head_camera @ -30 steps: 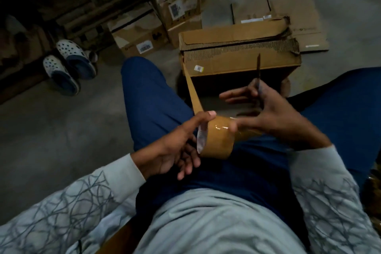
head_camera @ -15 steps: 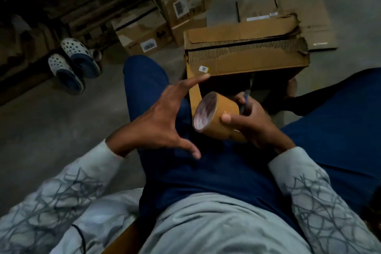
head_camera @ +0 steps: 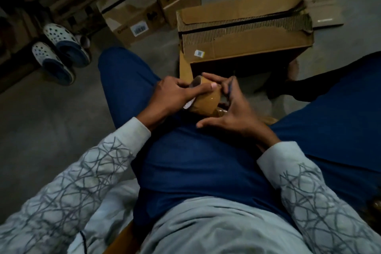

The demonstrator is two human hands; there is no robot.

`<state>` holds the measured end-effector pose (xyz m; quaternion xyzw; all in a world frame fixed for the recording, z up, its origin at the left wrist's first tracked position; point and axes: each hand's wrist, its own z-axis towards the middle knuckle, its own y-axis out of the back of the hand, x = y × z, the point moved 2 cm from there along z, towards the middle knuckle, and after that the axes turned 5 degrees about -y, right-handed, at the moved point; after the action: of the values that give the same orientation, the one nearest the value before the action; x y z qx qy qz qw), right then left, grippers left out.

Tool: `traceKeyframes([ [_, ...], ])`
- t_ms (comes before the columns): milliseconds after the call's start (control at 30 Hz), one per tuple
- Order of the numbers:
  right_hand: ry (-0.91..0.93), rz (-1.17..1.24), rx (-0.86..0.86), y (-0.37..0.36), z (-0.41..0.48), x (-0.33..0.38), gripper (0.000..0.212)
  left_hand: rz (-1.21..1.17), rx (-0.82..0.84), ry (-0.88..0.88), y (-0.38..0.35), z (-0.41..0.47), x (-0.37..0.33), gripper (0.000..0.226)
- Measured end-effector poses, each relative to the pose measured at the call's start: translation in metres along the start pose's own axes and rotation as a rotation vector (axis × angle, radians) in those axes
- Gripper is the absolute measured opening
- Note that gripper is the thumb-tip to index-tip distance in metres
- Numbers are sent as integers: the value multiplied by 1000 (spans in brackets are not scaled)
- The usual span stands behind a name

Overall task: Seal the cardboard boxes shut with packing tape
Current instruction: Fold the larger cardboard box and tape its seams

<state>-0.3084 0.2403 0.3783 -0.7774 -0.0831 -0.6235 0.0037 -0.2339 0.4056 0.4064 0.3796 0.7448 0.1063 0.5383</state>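
- Comparing with half a second ago, I note that the left hand [head_camera: 171,97] has come back from a spread, hovering pose onto the tape roll [head_camera: 208,103]. The roll now sits lower, just over the lap.
- The tape strip [head_camera: 185,66] still runs from the near left corner of the cardboard box [head_camera: 247,41] down to the roll. I judge the strip uncut, and cutting it to be the step in hand.
- Left hand: curled round the roll's left end, with the index finger laid straight across the top.
- Right hand [head_camera: 237,113]: the fingertips touch the roll's far side and the thumb is spread wide below. A thin dark tool [head_camera: 231,86] is pinched between the fingers; I cannot tell whether it is a blade or a pen.
- Box: it stands on the floor just beyond the knees with its top flaps folded down. A dark gap shows along the seam, and I see no tape on it.
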Motion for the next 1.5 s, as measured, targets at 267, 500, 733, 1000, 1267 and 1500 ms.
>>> traceKeyframes([
  [267,-130,272,-35,-8,22,-15,71,406,101,-222,44,1,-17,85],
  [500,-292,678,218,-42,33,-4,58,11,489,-342,58,-15,12,111],
  [733,-376,591,123,-28,25,7,80,-286,196,-51,41,-15,12,64],
  [1000,-62,122,-156,14,17,23,62,-390,393,51,9,7,-42,53],
  [1267,-118,379,-426,37,20,14,63,-305,502,-101,5,24,-25,80],
  [1500,-130,1000,-467,73,27,37,33,-482,528,-229,-16,28,-26,44],
])
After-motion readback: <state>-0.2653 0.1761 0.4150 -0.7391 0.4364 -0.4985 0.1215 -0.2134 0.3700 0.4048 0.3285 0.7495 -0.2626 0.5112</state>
